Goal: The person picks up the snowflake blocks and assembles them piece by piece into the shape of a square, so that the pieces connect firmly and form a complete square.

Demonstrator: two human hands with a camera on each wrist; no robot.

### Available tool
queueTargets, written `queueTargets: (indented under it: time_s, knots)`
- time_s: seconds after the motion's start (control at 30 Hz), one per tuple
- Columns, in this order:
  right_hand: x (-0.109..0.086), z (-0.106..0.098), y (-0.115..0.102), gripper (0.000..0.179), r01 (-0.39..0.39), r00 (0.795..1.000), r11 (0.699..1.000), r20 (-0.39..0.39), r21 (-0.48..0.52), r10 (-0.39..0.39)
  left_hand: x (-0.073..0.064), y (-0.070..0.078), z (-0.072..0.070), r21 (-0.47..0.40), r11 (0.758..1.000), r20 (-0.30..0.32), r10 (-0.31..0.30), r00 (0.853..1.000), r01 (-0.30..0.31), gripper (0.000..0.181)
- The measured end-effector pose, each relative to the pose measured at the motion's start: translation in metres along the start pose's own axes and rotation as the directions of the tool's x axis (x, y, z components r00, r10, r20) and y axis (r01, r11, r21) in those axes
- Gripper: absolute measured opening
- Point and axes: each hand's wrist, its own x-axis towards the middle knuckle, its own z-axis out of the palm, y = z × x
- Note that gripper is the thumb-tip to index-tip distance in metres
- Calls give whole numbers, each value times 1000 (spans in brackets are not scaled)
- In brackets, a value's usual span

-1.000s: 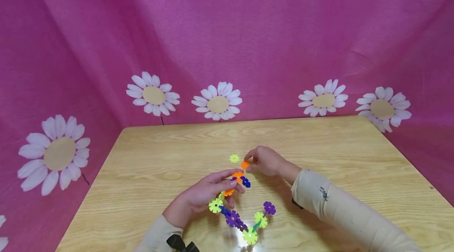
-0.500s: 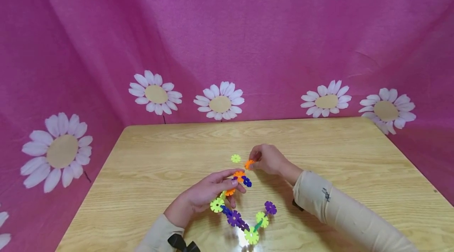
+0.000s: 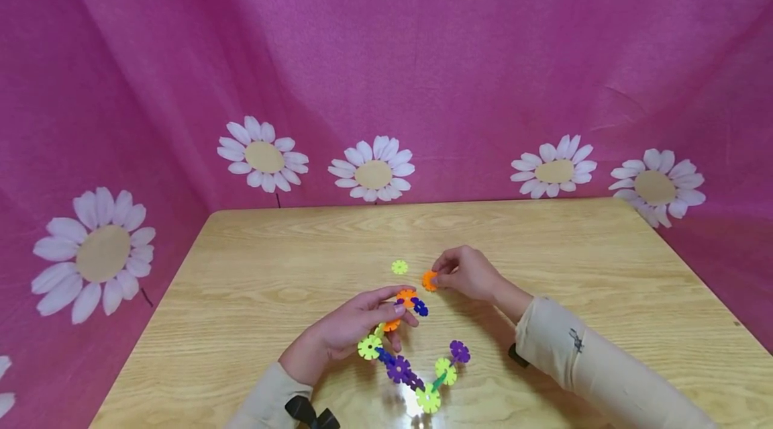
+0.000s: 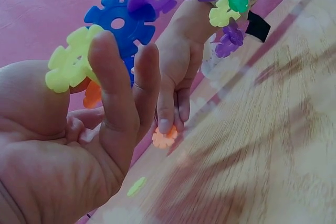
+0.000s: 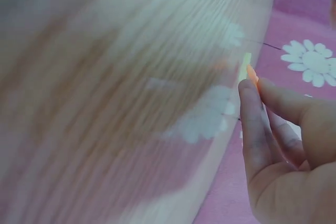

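Note:
My left hand (image 3: 356, 321) pinches a chain of interlocking plastic flower discs (image 3: 398, 370) near its upper end, between thumb and fingers. Yellow, blue, purple, green and orange discs make up the chain, which curves down and to the right in the head view. A purple disc (image 3: 459, 351) ends its far side. Right of the left hand, my right hand (image 3: 472, 272) pinches a single loose orange flower disc (image 3: 429, 281) between thumb and fingertips. In the right wrist view that orange disc (image 5: 253, 75) shows edge-on at the fingertips.
A loose yellow-green flower disc (image 3: 400, 267) lies on the wooden table (image 3: 290, 248), beyond both hands. Pink cloth (image 3: 459, 80) printed with white daisies hangs behind and left of the table. Black bands sit at both wrists.
My right hand has drawn slightly to the right with the orange disc, away from the chain and the yellow-green disc. The left hand and chain stay nearly still.

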Motion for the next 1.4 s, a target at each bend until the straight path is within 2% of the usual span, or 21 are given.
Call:
queueTargets:
  time_s: [0.23, 0.4, 0.8, 1.17, 1.4]
  knots:
    - [-28, -7, -4, 9, -2, 1000, 997, -20, 79, 4, 1, 0, 1, 10, 1000, -24, -12, 1000, 12, 53]
    - [-46, -10, -7, 9, 31, 999, 993, -37, 111, -27, 2, -3, -1, 31, 999, -39, -10, 999, 12, 51]
    - [-68, -15, -13, 6, 36, 999, 992, -23, 121, -34, 1, -2, -2, 35, 999, -29, 2, 1000, -1, 53]
    - [-93, -11, -19, 6, 78, 997, 988, -22, 132, -75, 2, 0, -1, 31, 1000, -18, 5, 1000, -5, 53]
    - [-102, -8, -26, 7, 117, 993, 983, -41, 143, -113, 1, 1, 1, 33, 999, -7, 20, 1000, -20, 53]
